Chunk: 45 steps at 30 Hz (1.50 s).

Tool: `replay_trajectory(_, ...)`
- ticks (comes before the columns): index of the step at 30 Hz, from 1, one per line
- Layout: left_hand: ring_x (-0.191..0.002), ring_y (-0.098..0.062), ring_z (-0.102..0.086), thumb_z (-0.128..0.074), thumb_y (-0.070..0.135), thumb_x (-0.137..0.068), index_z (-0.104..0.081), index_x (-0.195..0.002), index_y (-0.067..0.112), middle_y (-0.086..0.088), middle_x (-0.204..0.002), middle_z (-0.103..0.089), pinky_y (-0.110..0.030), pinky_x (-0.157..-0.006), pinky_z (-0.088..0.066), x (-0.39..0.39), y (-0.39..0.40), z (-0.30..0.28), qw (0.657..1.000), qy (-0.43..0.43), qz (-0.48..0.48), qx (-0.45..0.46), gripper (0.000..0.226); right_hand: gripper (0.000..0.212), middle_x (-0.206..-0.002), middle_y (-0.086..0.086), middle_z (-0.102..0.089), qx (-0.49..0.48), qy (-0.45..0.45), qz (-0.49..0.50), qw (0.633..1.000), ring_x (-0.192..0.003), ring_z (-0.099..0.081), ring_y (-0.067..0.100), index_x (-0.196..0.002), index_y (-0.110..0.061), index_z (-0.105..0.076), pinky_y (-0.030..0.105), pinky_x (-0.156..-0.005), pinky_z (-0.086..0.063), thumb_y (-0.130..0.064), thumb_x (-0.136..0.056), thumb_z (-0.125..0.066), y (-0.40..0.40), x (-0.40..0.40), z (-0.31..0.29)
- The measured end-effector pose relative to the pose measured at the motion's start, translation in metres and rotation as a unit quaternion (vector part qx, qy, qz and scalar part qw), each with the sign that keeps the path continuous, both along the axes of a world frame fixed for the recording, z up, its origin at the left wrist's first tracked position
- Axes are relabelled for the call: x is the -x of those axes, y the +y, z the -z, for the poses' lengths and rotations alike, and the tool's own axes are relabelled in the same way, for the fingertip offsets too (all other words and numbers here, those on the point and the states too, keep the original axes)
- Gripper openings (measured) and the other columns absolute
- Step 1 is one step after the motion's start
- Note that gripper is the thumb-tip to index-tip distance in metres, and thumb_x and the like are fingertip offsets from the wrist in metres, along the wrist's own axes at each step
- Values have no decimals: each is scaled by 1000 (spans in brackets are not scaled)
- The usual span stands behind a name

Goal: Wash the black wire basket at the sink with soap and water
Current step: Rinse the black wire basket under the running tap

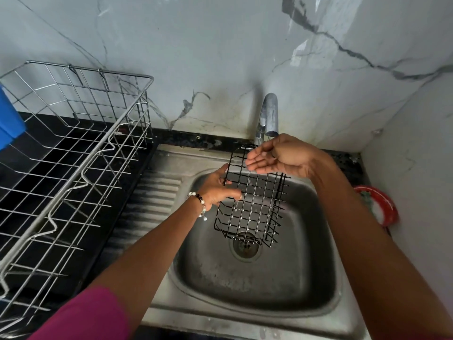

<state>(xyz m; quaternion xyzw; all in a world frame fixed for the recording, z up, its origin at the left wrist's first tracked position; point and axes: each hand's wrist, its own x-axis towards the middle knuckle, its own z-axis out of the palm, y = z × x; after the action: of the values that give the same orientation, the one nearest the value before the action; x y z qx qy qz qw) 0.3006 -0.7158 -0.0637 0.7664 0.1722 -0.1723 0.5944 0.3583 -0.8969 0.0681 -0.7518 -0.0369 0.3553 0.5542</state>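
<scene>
Black wire basket [250, 200], a rectangular grid of thin coated rod, held tilted over the bowl of the stainless steel sink [247, 285]. Its upper end sits just under the spout of the chrome tap [268, 116]; its lower end hangs above the round drain [245, 246].

Left hand [217, 190], beaded bracelet at the wrist, grips the basket's left edge, fingers curled through the wires. It alone carries the basket.

Right hand [277, 157] cupped palm-up beneath the tap, fingers relaxed and together, holding nothing solid. A thin stream may be falling into the palm; the view is too soft there to be sure. Droplets glint on the basket's cross-wires.

Judgement: rinse stage, or water being gathered to splash over the grid. No soap visible on the wires.

Risks from here:
- One-handed grip on wet, thin wire. If the fingers slip, the basket would drop into the bowl and clatter onto the drain.
- Water scooped from the palm would likely miss much of an open grid, leaving corners and joints unwashed.
- Splash off the tilted wires could reach the black countertop [137, 168] and the large silver wire dish rack [73, 153] at left.
- A red-rimmed round container [380, 204] sits right of the sink, near the right forearm; a careless elbow could knock it.
</scene>
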Motion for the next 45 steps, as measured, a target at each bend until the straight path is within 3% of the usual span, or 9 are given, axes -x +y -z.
replay_trajectory(6, -113, -16, -59, -87, 11, -59, -24, -154, 31, 6, -119, -59, -32, -68, -51, -3, 3, 6, 1000, -8, -2, 2, 116, 33, -109, 26, -66, -12, 3, 18, 1000, -99, -68, 30, -111, 11, -61, 39, -87, -56, 14, -93, -33, 1, 1, 0)
replay_trajectory(9, -109, -17, -63, -88, 32, -40, -30, -151, 36, 11, -109, -60, -34, -66, -54, -2, 2, 6, 1000, -1, 1, -4, 126, 35, -111, 25, -66, -78, 50, 2, 996, -105, -67, 31, -114, 9, -60, 41, -92, -53, 15, -94, -32, 5, 5, 2)
replay_trajectory(13, -104, -15, -68, -86, 42, -32, -28, -152, 35, 21, -98, -57, -45, -72, -61, 0, 0, 5, 1000, 4, 5, -20, 133, 36, -115, 24, -65, -37, 23, -7, 999, -106, -66, 29, -110, 6, -62, 40, -96, -51, 15, -93, -31, 1, 3, 9)
replay_trajectory(18, -100, -14, -70, -88, 46, -27, -38, -147, 32, 13, -110, -66, -52, -73, -61, 1, -1, 6, 1000, 3, -3, -19, 130, 35, -114, 25, -65, -22, 16, 10, 1000, -105, -66, 30, -113, 9, -60, 39, -92, -53, 14, -94, -31, -2, 1, 5)
replay_trajectory(29, -105, -19, -68, -86, 43, -27, -29, -152, 24, 10, -112, -64, -43, -70, -60, 6, -5, -7, 1000, 9, 4, -3, 139, 35, -114, 25, -64, -18, 37, -21, 999, -108, -64, 31, -116, 10, -59, 41, -96, -50, 13, -95, -31, 9, 7, 8)
replay_trajectory(34, -105, -14, -67, -87, 44, -30, -26, -152, 35, 14, -108, -63, -49, -75, -61, 3, -3, -5, 1000, 11, 2, -6, 137, 36, -114, 25, -64, -15, 20, 9, 1000, -106, -65, 31, -112, 9, -60, 42, -97, -50, 14, -94, -30, 6, 4, 3)
replay_trajectory(38, -107, -13, -63, -87, 37, -37, -24, -153, 37, 12, -111, -61, -45, -77, -59, 2, -7, -10, 1000, 10, 3, 3, 132, 37, -114, 24, -64, -29, 36, -11, 999, -107, -65, 31, -113, 9, -59, 40, -94, -52, 18, -92, -30, 6, 6, 2)
replay_trajectory(41, -109, -15, -59, -86, 14, -58, -23, -154, 34, 7, -117, -56, -37, -71, -54, 0, -9, -9, 999, 7, 7, 30, 118, 37, -114, 26, -64, -28, 48, 4, 998, -105, -65, 31, -113, 9, -60, 41, -94, -52, 16, -93, -31, 2, 5, 6)
replay_trajectory(45, -112, -20, -59, -82, -3, -62, -24, -155, 28, 1, -122, -58, -28, -63, -54, 0, -8, -3, 998, -25, -16, 55, 113, 34, -111, 28, -65, -58, 48, 43, 996, -101, -67, 33, -112, 10, -60, 41, -87, -55, 13, -95, -31, 0, 3, 3)
